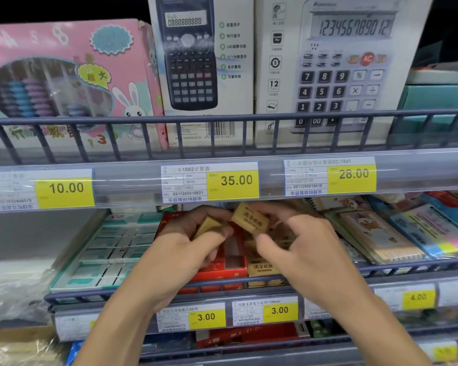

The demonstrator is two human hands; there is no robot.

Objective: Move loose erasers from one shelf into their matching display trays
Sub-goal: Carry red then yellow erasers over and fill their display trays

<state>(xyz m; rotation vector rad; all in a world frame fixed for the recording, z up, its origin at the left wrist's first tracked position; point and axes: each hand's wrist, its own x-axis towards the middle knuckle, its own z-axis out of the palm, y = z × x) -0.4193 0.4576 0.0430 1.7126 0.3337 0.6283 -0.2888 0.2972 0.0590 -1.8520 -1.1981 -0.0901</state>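
Shelf (222, 282); eraser (250, 217) apparently in right grip (302, 247).

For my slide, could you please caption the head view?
Left hand and right hand each hold a tan eraser above the red display tray.

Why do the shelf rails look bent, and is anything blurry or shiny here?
Head view: the wide-angle lens bows the upper rail; glare streaks the clear price strip; the left hand, right hand and tan eraser are slightly blurred; the pink box is softer still.
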